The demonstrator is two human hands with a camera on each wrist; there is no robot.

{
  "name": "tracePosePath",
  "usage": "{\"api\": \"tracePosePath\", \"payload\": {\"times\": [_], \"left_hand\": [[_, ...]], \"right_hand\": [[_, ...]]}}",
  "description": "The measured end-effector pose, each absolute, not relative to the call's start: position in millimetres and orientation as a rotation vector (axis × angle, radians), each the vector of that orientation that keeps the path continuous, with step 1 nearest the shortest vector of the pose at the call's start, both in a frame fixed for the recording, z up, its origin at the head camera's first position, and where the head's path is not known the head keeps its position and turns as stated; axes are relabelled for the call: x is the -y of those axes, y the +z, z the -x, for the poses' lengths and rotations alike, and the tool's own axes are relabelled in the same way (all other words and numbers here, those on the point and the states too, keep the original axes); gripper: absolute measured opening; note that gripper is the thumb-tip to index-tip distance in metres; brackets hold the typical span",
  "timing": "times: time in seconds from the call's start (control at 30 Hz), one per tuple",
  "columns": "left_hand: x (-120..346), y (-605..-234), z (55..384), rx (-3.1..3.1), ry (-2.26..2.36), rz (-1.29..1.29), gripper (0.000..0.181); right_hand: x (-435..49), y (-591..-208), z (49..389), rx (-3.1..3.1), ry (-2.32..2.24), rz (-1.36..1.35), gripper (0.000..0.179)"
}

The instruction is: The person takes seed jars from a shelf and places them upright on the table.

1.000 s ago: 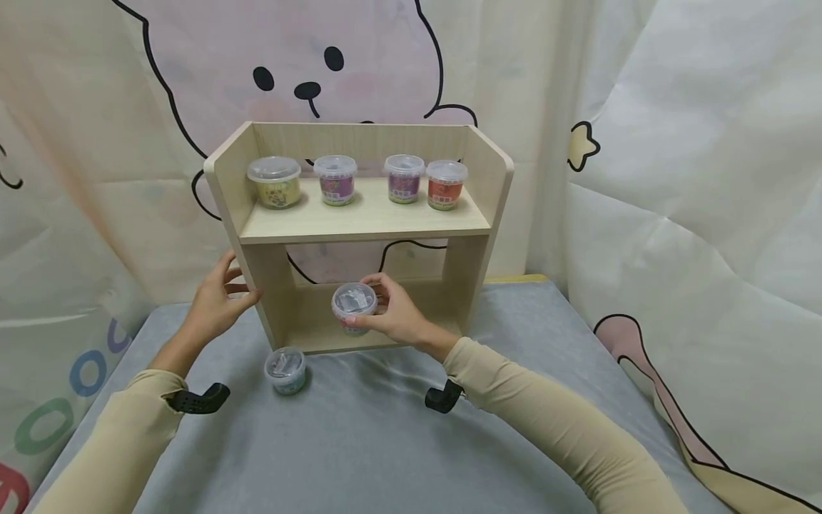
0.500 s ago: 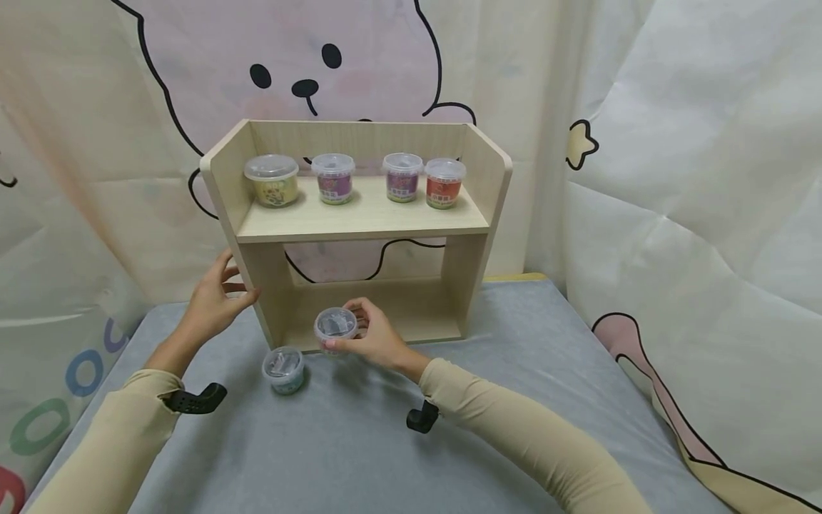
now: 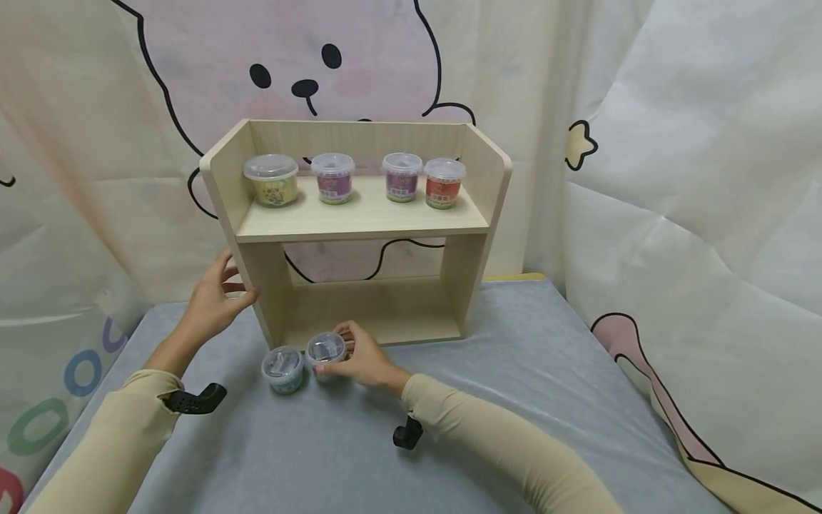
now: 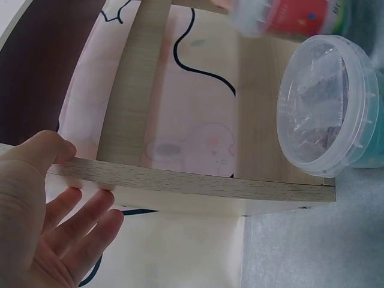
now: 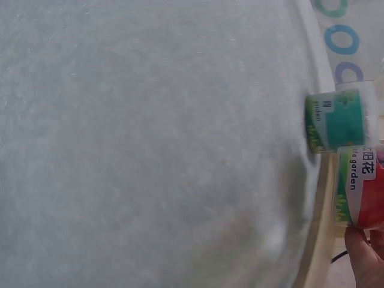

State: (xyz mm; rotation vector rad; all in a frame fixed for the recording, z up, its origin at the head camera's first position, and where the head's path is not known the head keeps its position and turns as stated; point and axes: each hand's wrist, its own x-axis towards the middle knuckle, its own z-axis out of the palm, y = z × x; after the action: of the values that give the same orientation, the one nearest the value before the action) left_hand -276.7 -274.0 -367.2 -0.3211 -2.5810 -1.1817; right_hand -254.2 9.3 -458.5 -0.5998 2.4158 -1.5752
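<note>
Table (image 3: 308,450): blue-grey cloth covers it, near side toward me.
Wooden shelf unit (image 3: 366,223): stands at the far side, its lower front edge just beyond both tubs on the near side.
Left hand (image 3: 213,303): loosely grips the unit's left side panel, thumb at the front edge, fingers against the outer face.
Right hand (image 3: 362,357): pinches the red-labelled tub from its right, well apart from my left hand.
Upper row: yellow tub (image 3: 275,190) at left, two purple tubs (image 3: 335,187) between, orange-red tub (image 3: 443,190) at right.
Teal tub (image 3: 282,371): upright on the cloth, lid up, near the unit's left front corner; my right hand is the nearer one.
Red-labelled tub (image 3: 325,348): just right of the teal one and slightly farther, its axis roughly upright; I cannot tell whether its base meets the cloth.
Gap between lids: a sliver; I judge that this side-by-side spacing matters most.
</note>
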Motion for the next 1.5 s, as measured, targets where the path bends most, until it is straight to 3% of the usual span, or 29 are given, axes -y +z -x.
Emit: {"api": "tracePosePath", "payload": {"times": [0.9, 1.23, 1.5], "left_hand": [[272.9, -371.3, 275.2, 2.566, -1.163, 0.331, 0.086], [272.4, -370.8, 273.8, 2.570, -1.154, 0.322, 0.086], [271.5, -370.9, 275.3, 2.575, -1.138, 0.323, 0.086]], "right_hand": [[-7.6, -480.5, 253.7, -2.421, -1.455, 0.646, 0.062], [-25.3, -465.7, 255.0, -2.349, -1.428, 0.701, 0.070], [-47.2, -444.5, 256.8, -2.285, -1.525, 0.712, 0.063]]}}
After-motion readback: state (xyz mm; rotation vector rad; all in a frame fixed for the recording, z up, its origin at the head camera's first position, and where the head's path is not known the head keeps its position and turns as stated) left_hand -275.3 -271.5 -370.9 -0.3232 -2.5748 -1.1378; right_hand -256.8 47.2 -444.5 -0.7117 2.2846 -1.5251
